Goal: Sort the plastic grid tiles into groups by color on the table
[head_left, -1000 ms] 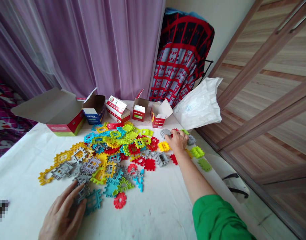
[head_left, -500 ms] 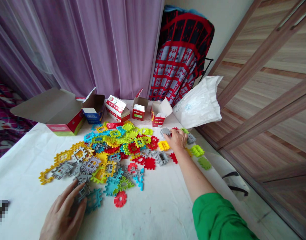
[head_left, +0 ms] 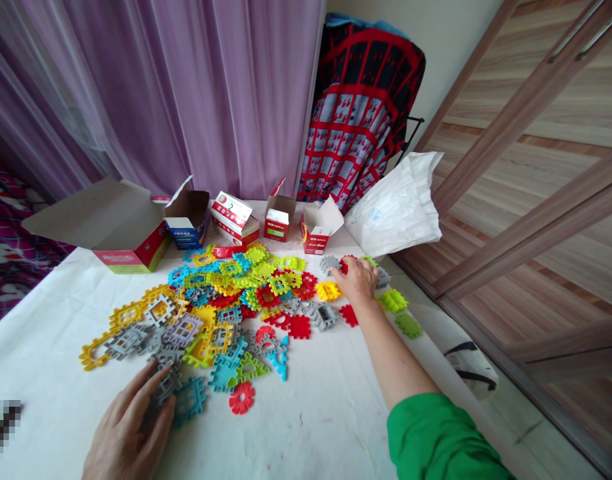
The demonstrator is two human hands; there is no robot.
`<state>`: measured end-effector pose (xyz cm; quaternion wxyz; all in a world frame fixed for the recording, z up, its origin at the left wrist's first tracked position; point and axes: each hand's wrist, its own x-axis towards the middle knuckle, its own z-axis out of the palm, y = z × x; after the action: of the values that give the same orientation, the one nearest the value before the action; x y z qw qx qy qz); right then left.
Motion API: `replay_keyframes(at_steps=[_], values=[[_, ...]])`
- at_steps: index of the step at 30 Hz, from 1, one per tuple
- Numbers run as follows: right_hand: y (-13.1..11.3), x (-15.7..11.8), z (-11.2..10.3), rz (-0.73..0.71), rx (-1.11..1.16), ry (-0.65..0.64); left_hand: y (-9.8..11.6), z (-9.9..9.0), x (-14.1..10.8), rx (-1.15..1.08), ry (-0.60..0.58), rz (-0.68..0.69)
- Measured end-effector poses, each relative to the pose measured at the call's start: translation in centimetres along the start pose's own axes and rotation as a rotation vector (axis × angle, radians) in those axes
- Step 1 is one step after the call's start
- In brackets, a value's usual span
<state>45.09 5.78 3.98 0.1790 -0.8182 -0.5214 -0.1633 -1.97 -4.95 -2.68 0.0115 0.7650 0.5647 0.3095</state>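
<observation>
My left hand rests at the near left of the pile, fingers stretched and thumb apart. Its fingertips touch grey interlocking plastic pieces, and a teal window-shaped piece lies beside the thumb. My right hand reaches to the far right, fingers bent down around a red building tile, which shows between thumb and forefinger; the fingertips are partly hidden. Close by it are a stack of grey tiles, a yellow block, a flat red tile and a lime-green stack.
A mixed heap of colourful pieces spreads over the white-covered table. Along the back stand several open boxes, including a large red one and a blue one. A white plastic bag lies at the back right.
My right hand has shifted very slightly to the right and shows a little more of the red tile beneath it. My left hand stays in place on the grey pieces.
</observation>
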Motion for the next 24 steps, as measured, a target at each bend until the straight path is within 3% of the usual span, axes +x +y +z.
replay_keyframes(at_steps=[6, 13, 18, 24], values=[[1.7, -1.7, -1.3, 0.042, 0.100, 0.089, 0.0, 0.1, 0.0, -0.003, 0.010, -0.021], [1.8, -7.5, -1.7, -0.065, 0.335, 0.188, 0.0, 0.2, 0.3, -0.006, 0.005, -0.046], [-0.2, -12.4, -1.8, -0.101, 0.536, 0.215, 0.4, 0.0, 0.6, 0.006, 0.009, -0.048], [-4.7, -16.8, -3.0, -0.393, 0.604, 0.146, 0.4, 0.0, 0.9, 0.013, 0.000, -0.075]])
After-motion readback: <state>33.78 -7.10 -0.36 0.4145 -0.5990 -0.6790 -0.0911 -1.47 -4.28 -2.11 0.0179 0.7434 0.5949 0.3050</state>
